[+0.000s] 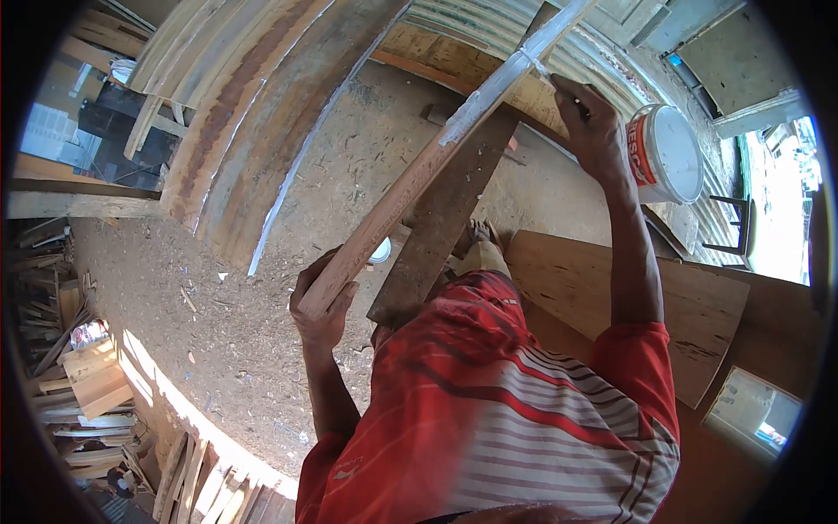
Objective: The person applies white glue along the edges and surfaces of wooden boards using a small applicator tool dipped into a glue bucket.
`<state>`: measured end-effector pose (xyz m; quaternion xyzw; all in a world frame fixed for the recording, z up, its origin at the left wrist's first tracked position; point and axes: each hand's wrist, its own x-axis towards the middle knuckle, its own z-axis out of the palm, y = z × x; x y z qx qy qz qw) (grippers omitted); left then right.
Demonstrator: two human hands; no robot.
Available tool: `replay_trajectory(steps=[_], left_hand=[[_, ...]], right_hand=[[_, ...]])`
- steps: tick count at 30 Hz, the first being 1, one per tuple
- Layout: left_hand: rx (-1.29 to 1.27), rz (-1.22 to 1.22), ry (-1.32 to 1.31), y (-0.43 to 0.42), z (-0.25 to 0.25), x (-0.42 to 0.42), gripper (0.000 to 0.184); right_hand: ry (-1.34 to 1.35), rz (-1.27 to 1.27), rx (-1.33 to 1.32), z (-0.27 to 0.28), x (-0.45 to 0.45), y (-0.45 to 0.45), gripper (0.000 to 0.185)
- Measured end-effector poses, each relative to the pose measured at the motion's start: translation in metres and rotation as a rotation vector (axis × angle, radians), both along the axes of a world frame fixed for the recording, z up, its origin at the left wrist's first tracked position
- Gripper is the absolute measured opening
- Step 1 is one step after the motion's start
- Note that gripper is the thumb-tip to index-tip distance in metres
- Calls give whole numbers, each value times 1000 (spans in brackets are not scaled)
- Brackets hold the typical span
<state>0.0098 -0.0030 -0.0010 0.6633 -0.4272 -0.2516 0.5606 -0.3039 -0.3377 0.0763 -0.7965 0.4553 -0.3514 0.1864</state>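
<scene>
A long, narrow wooden board (384, 216) slants across the middle of the view, its far part coated with a wet-looking white paste (493, 92). My left hand (321, 301) is wrapped around the board's near bare end. Close beside the coated stretch, my right hand (594, 127) is closed in a pinch. A small white-smeared thing shows at its fingertips against the board, too small to name. Beneath the board lies a dark plank (454, 205). A small round white container (380, 251) is partly hidden behind the board near my left hand.
Curved wooden panels (288, 96) with white edge lines stand at upper left. A white bucket (676, 155) with a red label is at right, near a broad wooden sheet (628, 301). Wood offcuts (96, 445) pile up at lower left. Shavings litter the ground (227, 332).
</scene>
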Motion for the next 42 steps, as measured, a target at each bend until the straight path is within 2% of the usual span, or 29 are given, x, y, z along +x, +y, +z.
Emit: replay_trajectory(steps=[3,6,11,14,24,27,33,37,40,42], left_hand=[[-20,-14,-16,0,-1,1,53],[-11,-12,0,0,0,0,54],[-27,-12,22,0,-3,0,57],[-47,-74,-67,1,-4,4,52],[-4,-35,19,1,-1,2,53],[-20,-38,-8,0,-3,3,55],[-58,-50,20,-1,-5,4,54],[-67,-66,18,-2,-3,4,54],[-52,-88,35,-1,-3,6,53],[-41,-86,43,2,-5,9,52]], right_hand=[[36,-30,49,-5,-2,-16,29],[75,29,60,0,7,3,29],[99,166,76,13,26,56,31],[74,263,32,10,35,77,33],[16,543,63,14,56,133,33],[-79,425,174,12,56,134,37],[-106,275,-3,-11,63,125,40],[-26,326,-89,-27,71,133,46],[7,314,-89,-44,57,140,46],[131,321,-22,-46,36,146,45]])
